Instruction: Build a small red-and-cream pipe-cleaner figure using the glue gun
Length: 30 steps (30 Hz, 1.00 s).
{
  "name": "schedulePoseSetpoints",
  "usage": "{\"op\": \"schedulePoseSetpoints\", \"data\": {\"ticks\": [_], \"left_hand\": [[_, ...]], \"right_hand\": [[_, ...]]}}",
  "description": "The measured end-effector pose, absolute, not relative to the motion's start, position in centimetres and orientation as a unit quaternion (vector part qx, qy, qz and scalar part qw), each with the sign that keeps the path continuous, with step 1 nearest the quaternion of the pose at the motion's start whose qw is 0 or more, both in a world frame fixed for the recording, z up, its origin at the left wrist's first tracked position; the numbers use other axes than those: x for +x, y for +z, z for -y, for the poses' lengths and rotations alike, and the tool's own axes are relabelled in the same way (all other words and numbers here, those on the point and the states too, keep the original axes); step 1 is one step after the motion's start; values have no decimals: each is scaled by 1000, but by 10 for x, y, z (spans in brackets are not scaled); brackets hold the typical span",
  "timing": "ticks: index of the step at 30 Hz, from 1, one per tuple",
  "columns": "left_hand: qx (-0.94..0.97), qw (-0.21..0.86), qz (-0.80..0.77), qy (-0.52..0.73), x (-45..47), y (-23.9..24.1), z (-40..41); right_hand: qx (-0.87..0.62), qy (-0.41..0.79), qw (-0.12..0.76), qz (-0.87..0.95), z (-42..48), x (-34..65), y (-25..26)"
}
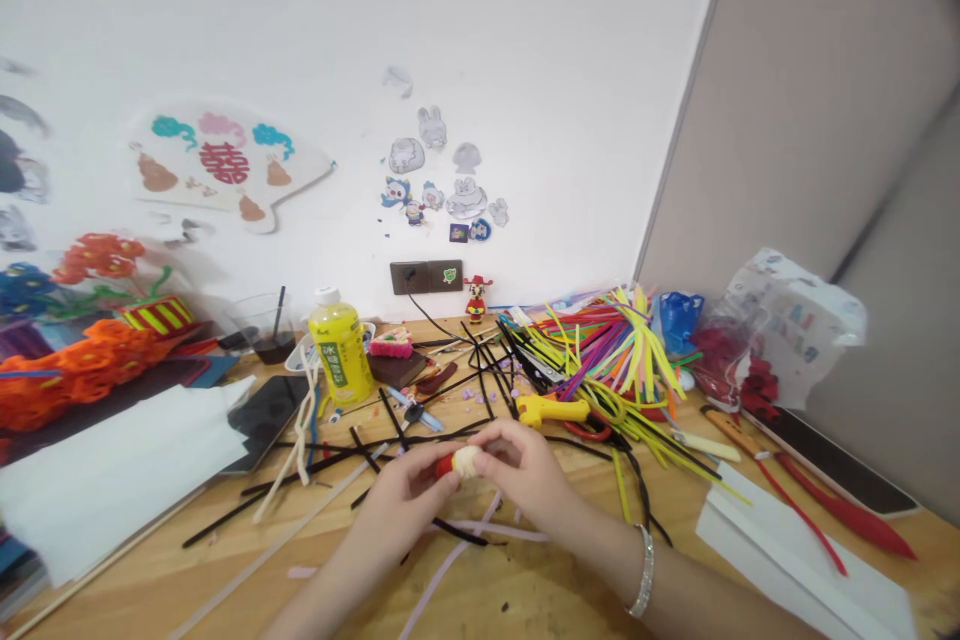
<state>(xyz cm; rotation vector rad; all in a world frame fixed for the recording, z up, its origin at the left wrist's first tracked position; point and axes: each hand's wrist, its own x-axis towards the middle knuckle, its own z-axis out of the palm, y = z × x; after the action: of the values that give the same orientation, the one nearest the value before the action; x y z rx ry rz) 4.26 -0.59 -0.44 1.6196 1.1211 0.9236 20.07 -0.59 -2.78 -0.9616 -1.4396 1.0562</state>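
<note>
Both my hands meet over the wooden table near its middle. My left hand and my right hand pinch a small fuzzy piece between their fingertips; it is red on the left and cream-white on the right. A silver bracelet sits on my right wrist. Black pipe cleaners and a pale pink one lie on the table under and around my hands.
A heap of coloured pipe cleaners lies behind on the right, with a yellow tool. A yellow drink bottle, a dark phone, white paper and orange pipe-cleaner flowers fill the left. White paper and a plastic bag lie right.
</note>
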Motion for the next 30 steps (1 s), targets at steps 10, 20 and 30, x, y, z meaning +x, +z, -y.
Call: {"op": "schedulePoseSetpoints", "data": {"ticks": [10, 20, 30], "left_hand": [[648, 461, -460, 395, 44, -9, 5], [634, 468, -458, 411, 45, -15, 4], [595, 484, -476, 430, 50, -13, 6]], "right_hand": [[-391, 444, 523, 614, 5, 201, -35], [-396, 439, 523, 614, 6, 200, -38], [-404, 444, 523, 605, 7, 197, -42]]}}
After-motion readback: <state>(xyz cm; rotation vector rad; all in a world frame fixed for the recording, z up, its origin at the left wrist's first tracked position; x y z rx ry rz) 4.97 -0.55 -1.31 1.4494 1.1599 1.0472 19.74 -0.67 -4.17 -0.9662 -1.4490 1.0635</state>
